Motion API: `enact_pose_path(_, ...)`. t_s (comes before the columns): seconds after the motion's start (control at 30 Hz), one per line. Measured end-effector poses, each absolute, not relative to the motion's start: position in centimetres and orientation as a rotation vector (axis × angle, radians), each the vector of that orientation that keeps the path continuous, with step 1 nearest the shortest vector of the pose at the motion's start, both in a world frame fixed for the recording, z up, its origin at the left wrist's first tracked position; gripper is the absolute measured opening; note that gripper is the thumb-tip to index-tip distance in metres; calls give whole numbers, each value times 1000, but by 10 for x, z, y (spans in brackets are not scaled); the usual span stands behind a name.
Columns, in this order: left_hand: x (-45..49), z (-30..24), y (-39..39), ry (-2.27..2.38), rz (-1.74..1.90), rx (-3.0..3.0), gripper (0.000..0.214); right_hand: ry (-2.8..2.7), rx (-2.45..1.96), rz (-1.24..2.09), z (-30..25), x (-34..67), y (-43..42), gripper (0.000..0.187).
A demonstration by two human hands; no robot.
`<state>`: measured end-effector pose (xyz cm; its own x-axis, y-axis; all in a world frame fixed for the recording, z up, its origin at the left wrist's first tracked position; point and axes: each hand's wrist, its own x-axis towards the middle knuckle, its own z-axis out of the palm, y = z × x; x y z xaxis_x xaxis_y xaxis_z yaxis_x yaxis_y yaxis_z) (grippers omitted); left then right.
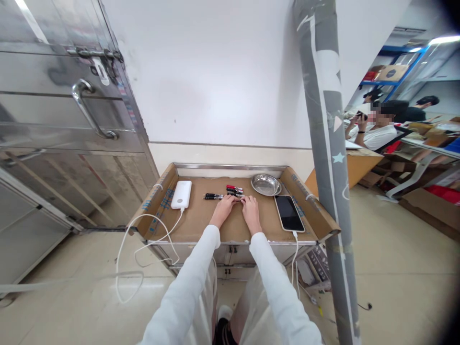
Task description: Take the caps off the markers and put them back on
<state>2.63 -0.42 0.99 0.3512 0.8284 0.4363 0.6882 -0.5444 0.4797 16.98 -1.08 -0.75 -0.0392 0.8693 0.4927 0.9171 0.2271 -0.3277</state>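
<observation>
My left hand (224, 208) and right hand (251, 209) are the nearest things at work, left of the steel bowl (266, 185) and on my side of it. The fingers curl in and their tips almost meet; I cannot tell whether either hand is pinching a pen or only pressing on one. Just past my fingertips, also left of the bowl, lie the pens: black pens (212, 196) at the farther left, then black markers (235, 193), with red markers (233, 187) behind them. I judge my handling to be partway along: the pens lie roughly parallel and grouped by colour, while the spot under my fingers looks unsettled. All those I can see are outside the bowl.

My fingers hide the near ends of some pens, so I can't count them. Nearer to me than the bowl, the smartphone (289, 213) shows a dark screen; its white cable (296, 249) drops past the cardboard lining (201, 225) to an end I can't follow. Well left of the bowl, the power bank (181, 194) trails a looping cord (163, 216), and a pale strip lower down is blurred. Far beyond the bowl to the right, a seated co-worker (377, 134) is partly masked by pixelation.
</observation>
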Motion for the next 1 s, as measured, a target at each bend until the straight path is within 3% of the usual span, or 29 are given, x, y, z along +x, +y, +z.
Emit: enact_pose_path(1.0,24,-5,6,1194,1078,2258,17,-1965,-1498,-12,-5,168,-15,23)
